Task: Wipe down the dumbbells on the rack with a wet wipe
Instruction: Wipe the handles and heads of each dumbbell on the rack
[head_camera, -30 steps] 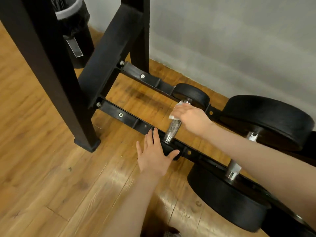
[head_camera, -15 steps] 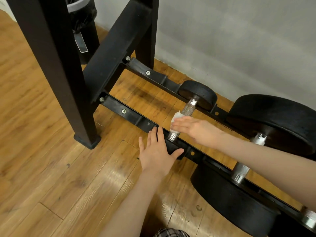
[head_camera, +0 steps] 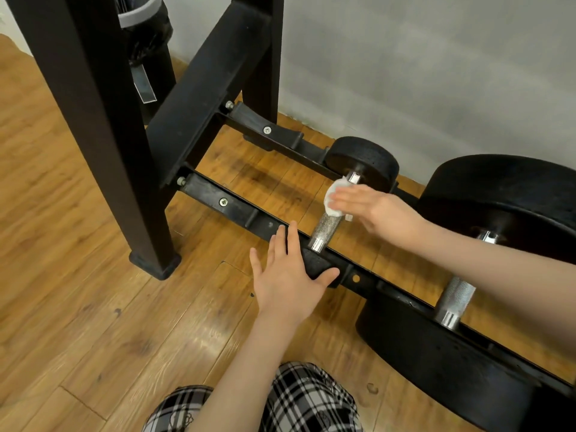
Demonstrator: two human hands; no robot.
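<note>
Progress, judging from this view: wiping is on the small dumbbell (head_camera: 343,210), handle only. Its 2 heads and the big dumbbell (head_camera: 455,297) just beyond the right hand (head_camera: 378,210) look not yet done, but can't tell from surface sheen. So early-to-mid, my estimate.

Right hand is reaching in from the right, palm down, fingers fairly straight and blurred, pressing the wet wipe (head_camera: 335,198) onto the far end of the knurled handle (head_camera: 327,227), close to the far head. Wipe is bunched under and ahead of the fingertips. Grip: pressing more than pinching; thumb is hidden.

Left hand (head_camera: 288,269) is lying flat and spread, fingers straight, bracing on the near head sitting in the front rail (head_camera: 237,210) of the rack, thumb hooking its right side. Holding nothing.
</note>
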